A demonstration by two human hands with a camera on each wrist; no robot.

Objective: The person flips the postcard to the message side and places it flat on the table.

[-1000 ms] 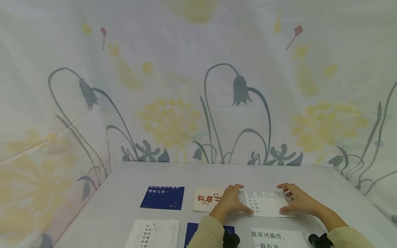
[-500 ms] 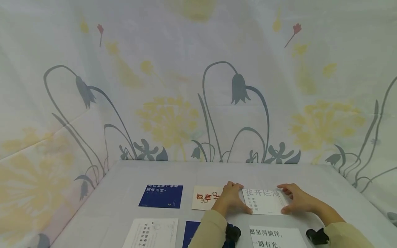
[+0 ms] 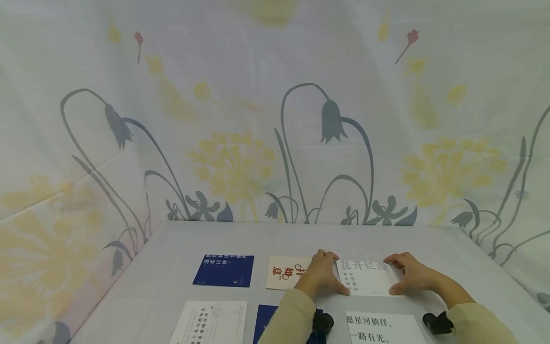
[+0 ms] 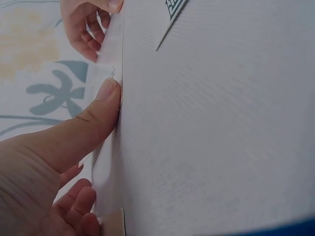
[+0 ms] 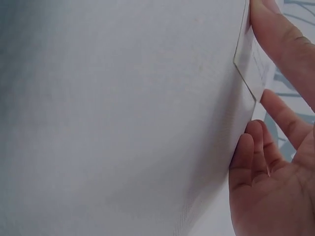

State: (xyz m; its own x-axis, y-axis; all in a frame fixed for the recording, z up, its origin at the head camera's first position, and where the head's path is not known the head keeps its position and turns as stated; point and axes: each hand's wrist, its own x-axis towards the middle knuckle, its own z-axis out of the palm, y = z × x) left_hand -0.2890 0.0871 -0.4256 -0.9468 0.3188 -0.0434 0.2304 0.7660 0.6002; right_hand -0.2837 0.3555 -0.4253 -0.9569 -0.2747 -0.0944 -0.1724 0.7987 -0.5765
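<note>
A white postcard (image 3: 369, 280) with grey and dark Chinese characters lies on the table between my two hands in the head view. My left hand (image 3: 320, 273) holds its left short side, thumb at the near corner and fingers towards the far corner. On the opposite short side, my right hand (image 3: 414, 274) holds it the same way. In the right wrist view, the right thumb (image 5: 283, 44) touches the near edge of the postcard (image 5: 252, 69), with the index finger at the other corner. A cream card (image 3: 285, 273) with red-brown characters is partly hidden by my left hand.
A dark blue card (image 3: 224, 271) lies at the far left. In the near row are a white card (image 3: 210, 322), another blue card (image 3: 264, 317) partly under my left sleeve, and a white card with black characters (image 3: 382, 327). A flower-patterned cloth (image 3: 258, 119) hangs behind the table.
The whole head view has shifted slightly upward. Both hands stay at the postcard's short sides, with only small shifts of the fingers.
</note>
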